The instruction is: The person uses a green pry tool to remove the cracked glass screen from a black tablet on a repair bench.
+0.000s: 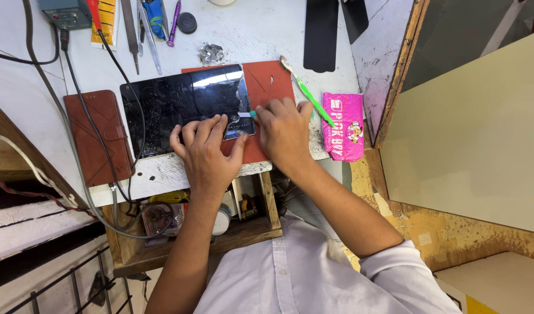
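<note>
A black tablet with a badly cracked screen lies on a red-brown mat on the white workbench. My left hand lies flat on the tablet's near right corner, fingers spread, pressing it down. My right hand is closed around a small teal-tipped tool whose tip touches the tablet's right edge, just beside my left fingertips. A green-handled tool with a metal tip lies on the bench just past my right hand.
A brown folding wallet case lies left of the tablet, with black cables running over it. A pink packet sits at the right. Tweezers, screwdrivers and a black cap line the far edge. An open drawer is below.
</note>
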